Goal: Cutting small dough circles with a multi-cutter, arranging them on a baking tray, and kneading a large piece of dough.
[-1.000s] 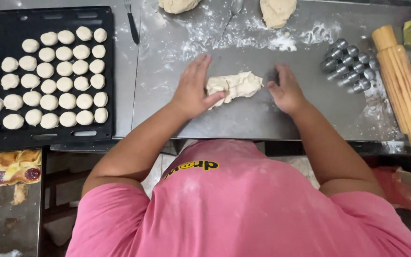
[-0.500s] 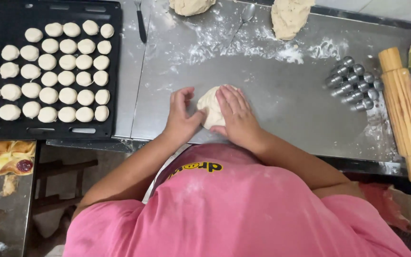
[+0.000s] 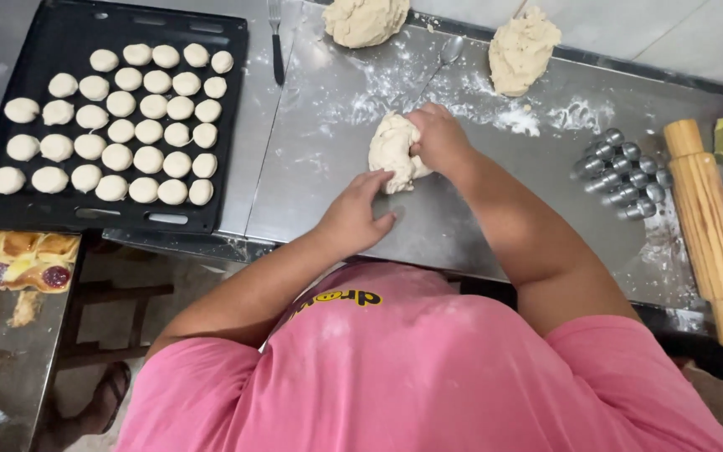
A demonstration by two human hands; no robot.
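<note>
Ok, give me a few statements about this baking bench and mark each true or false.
1. The right hand grips the dough lump. True.
2. The left hand holds the rolling pin. False: the pin lies untouched at the right; the hand is by the dough.
3. The black tray holds rows of small dough rounds. True.
4. The metal moulds sit on the tray. False: they lie on the steel bench beside the pin.

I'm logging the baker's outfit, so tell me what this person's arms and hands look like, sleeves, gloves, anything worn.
Both arms are bare from the short sleeves of a pink T-shirt down. The shirt carries yellow lettering on its chest and faint flour dusting. The left hand and right hand are ungloved; no watch, bracelet or ring shows. The arms are full and rounded, the fingers short.
</note>
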